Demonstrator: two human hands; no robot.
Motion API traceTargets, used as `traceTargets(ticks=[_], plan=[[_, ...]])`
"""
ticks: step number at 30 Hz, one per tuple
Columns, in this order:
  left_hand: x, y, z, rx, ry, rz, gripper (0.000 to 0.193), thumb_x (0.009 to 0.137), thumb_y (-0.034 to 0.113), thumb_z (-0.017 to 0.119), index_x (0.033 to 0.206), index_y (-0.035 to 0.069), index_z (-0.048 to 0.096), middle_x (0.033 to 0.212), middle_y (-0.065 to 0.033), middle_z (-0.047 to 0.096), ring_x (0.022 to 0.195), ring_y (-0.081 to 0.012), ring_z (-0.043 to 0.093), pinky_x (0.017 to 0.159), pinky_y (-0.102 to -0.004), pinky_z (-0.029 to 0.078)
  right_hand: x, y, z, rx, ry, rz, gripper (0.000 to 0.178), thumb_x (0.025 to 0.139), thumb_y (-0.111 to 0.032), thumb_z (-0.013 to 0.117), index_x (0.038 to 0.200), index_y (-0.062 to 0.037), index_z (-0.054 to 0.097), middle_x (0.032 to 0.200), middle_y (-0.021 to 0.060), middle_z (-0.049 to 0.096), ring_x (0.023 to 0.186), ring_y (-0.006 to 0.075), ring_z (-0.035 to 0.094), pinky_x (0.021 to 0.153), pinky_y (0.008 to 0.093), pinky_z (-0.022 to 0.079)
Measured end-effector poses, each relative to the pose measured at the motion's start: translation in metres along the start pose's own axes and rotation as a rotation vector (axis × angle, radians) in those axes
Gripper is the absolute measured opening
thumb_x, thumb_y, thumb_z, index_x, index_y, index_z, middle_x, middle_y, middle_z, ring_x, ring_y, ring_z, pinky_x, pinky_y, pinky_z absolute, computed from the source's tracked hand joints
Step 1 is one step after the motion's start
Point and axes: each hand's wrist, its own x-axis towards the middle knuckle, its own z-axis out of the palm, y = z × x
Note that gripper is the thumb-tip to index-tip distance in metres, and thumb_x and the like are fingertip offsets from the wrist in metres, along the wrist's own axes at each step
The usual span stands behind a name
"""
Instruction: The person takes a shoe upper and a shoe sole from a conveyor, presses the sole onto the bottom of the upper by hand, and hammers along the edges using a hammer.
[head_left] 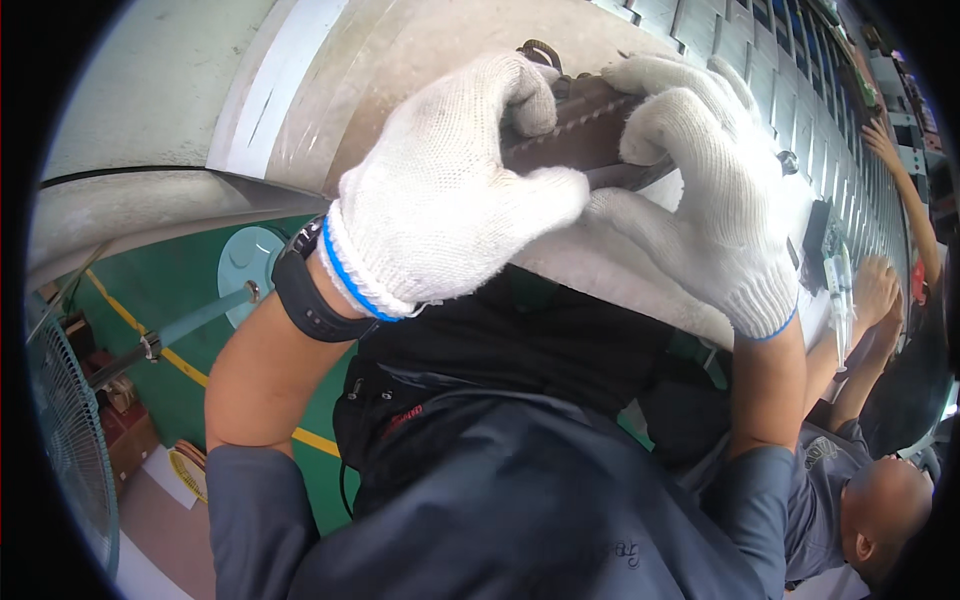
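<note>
A brown, leather-like piece with a raised row of stitching (pixel 575 130) is between my hands, above the worktable. My left hand (pixel 450 185), in a white knitted glove, curls its fingers over the near left part of it, the thumb pointing right. My right hand (pixel 700 165), gloved the same way, has bent fingers over its right end, and its thumb reaches toward the left thumb. A dark cord-like loop (pixel 540 52) shows at the piece's far side. The gloves hide much of the piece, so its full shape cannot be made out.
A slatted metal conveyor (pixel 800 90) runs along the far right of the pale worktable (pixel 330 110). Co-workers' arms (pixel 850 320) reach in at the right. At the left stand a fan (pixel 75 440) and a light-blue round base (pixel 245 270) on the green floor.
</note>
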Motion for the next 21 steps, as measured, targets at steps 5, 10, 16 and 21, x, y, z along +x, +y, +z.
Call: traceTargets(ticks=[5, 10, 16, 21], plan=[[0.004, 0.002, 0.004, 0.101, 0.106, 0.083, 0.049, 0.083, 0.019, 0.079, 0.125, -0.002, 0.065, 0.127, -0.0213, 0.072, 0.123, -0.0299, 0.071, 0.104, -0.0399, 0.055, 0.002, 0.002, -0.004, -0.01, -0.007, -0.016, 0.045, 0.063, -0.006, 0.093, 0.095, -0.0059, 0.061, 0.136, 0.0161, 0.071, 0.124, 0.0387, 0.068, 0.1, 0.0455, 0.055], [0.021, -0.004, -0.013, 0.208, 0.078, 0.306, 0.074, 0.081, 0.029, 0.083, 0.144, -0.003, 0.062, 0.132, -0.023, 0.071, 0.122, -0.0356, 0.071, 0.108, -0.0435, 0.055, -0.012, 0.013, 0.0, 0.145, 0.107, 0.091, 0.053, 0.069, -0.005, 0.094, 0.115, -0.0033, 0.069, 0.143, 0.0191, 0.069, 0.129, 0.0376, 0.068, 0.108, 0.0454, 0.055], [0.055, 0.004, -0.01, 0.074, -0.262, 0.354, 0.093, 0.076, 0.04, 0.09, 0.152, -0.002, 0.057, 0.143, -0.023, 0.066, 0.133, -0.0354, 0.066, 0.116, -0.0428, 0.05, -0.03, 0.035, -0.004, 0.073, 0.12, 0.06, 0.062, 0.072, -0.005, 0.095, 0.13, -0.0055, 0.073, 0.146, 0.0217, 0.067, 0.138, 0.0399, 0.063, 0.114, 0.0478, 0.052], [0.067, -0.013, 0.003, -0.021, -0.313, 0.402, 0.096, 0.078, 0.031, 0.089, 0.16, 0.0, 0.05, 0.155, -0.0207, 0.061, 0.145, -0.031, 0.058, 0.124, -0.041, 0.043, -0.033, 0.039, 0.004, 0.089, 0.175, 0.017, 0.054, 0.074, -0.01, 0.095, 0.123, -0.0071, 0.074, 0.141, 0.0211, 0.069, 0.135, 0.0411, 0.064, 0.112, 0.0481, 0.052]])
